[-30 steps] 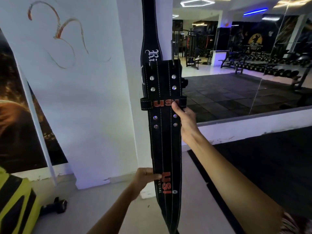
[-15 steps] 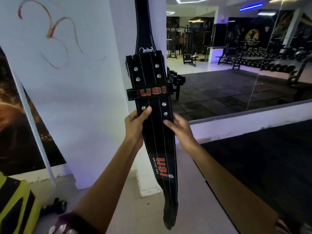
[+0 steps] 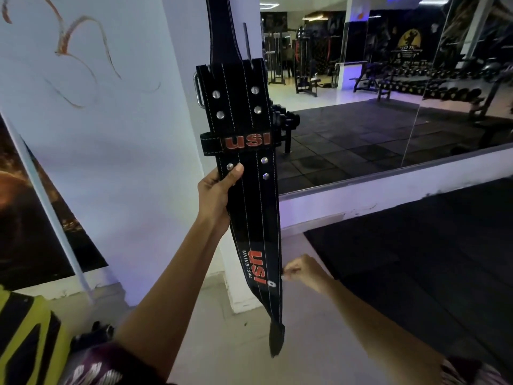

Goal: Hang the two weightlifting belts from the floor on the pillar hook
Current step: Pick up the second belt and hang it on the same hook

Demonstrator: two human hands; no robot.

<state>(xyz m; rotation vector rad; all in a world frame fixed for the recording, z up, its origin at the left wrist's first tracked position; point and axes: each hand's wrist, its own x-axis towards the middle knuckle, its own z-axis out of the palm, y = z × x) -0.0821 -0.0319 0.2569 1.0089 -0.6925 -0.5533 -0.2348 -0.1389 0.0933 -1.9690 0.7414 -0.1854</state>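
Right hand (image 3: 305,272) now off belt (image 3: 249,173)

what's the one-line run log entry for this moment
left hand: grips USI belt left edge | right hand: at lower right edge, contact unclear | belt: vertical against pillar | hook: not visible

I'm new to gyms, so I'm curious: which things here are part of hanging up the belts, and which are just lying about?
Part of the job:
USI belt
second belt behind it
white pillar
left hand, gripping the USI belt
right hand, beside its lower edge

Just lying about:
dumbbell on the floor
yellow-and-black object
wall mirror
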